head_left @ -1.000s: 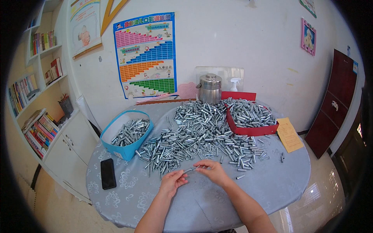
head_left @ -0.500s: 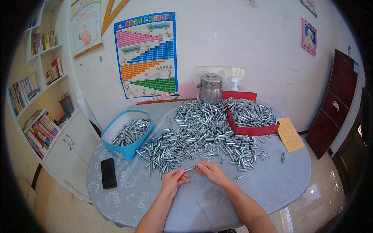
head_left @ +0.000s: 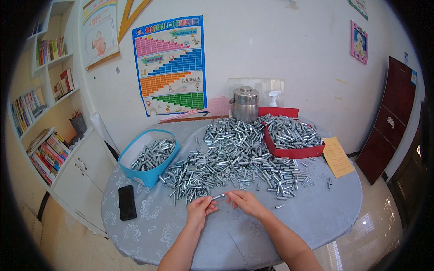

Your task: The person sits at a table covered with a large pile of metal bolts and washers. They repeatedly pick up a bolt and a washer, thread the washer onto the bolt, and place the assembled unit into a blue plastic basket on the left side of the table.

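My left hand [head_left: 200,211] pinches a silvery metal bolt [head_left: 218,197] between thumb and fingers, just in front of the pile. The fingertips of my right hand [head_left: 245,203] are closed at the bolt's right end, where a small nut-like piece seems to sit; the fingers partly hide it. Beyond both hands spreads a large heap of loose bolts, metal sleeves and small nuts [head_left: 226,158]. A single sleeve [head_left: 280,206] lies to the right of my right hand.
A light-blue box [head_left: 143,176] of metal pieces stands left, a red box [head_left: 296,152] of similar pieces back right. A phone [head_left: 127,202] lies at the left. A steel canister [head_left: 245,106], spray bottle [head_left: 273,98] and yellow paper pad [head_left: 337,158] are also on the table.
Both hands and the bolt have shifted very slightly; the bolt is held in the same way. Nothing has been let go or picked up.
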### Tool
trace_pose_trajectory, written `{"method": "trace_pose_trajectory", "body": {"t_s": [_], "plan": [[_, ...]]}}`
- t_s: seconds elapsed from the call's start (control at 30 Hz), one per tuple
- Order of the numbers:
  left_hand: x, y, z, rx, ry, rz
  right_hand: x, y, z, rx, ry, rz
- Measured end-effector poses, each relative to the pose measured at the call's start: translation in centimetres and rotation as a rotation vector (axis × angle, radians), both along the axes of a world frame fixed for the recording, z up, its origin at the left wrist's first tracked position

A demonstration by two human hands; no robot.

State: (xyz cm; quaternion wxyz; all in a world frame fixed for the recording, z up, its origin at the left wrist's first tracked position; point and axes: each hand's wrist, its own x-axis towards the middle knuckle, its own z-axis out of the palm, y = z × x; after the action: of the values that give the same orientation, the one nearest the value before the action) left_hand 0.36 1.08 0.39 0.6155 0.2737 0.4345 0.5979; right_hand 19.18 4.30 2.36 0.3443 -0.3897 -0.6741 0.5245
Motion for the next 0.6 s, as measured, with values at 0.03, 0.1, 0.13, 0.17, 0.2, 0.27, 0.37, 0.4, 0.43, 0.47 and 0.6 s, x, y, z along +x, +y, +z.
{"method": "trace_pose_trajectory", "body": {"t_s": [0.03, 0.1, 0.13, 0.17, 0.2, 0.27, 0.37, 0.4, 0.43, 0.47, 0.6], "plan": [[0.05, 0.04, -0.05, 0.001, 0.002, 0.001, 0.14, 0.16, -0.28, -0.021, -0.013, 0.027], [-0.05, 0.08, -0.14, 0.011, 0.006, 0.002, -0.18, -0.19, 0.33, 0.009, 0.014, -0.028], [-0.08, 0.09, -0.19, 0.016, 0.008, 0.002, -0.31, -0.31, 0.54, 0.024, 0.028, -0.055], [-0.02, 0.10, -0.19, 0.017, 0.005, 0.005, -0.19, -0.17, 0.31, 0.014, 0.023, -0.031], [0.06, 0.09, -0.21, 0.019, 0.002, 0.008, -0.02, 0.09, -0.18, 0.005, 0.019, -0.006], [0.10, 0.07, -0.12, 0.021, 0.005, 0.014, -0.01, 0.15, -0.31, -0.007, 0.022, -0.007], [0.03, -0.04, 0.04, 0.032, 0.016, 0.030, -0.24, -0.07, 0.00, -0.030, 0.009, -0.030], [0.04, -0.07, 0.00, 0.041, 0.016, 0.039, -0.13, -0.01, -0.02, -0.049, -0.021, -0.001], [0.02, -0.08, -0.02, 0.050, 0.015, 0.049, -0.05, 0.04, -0.06, -0.068, -0.050, 0.028], [-0.05, -0.05, 0.03, 0.054, 0.021, 0.063, -0.05, 0.07, -0.13, -0.093, -0.043, 0.046], [-0.78, 0.27, 0.31, 0.090, -0.005, 0.183, 0.14, -0.14, 0.14, -0.130, 0.019, -0.007]]}}
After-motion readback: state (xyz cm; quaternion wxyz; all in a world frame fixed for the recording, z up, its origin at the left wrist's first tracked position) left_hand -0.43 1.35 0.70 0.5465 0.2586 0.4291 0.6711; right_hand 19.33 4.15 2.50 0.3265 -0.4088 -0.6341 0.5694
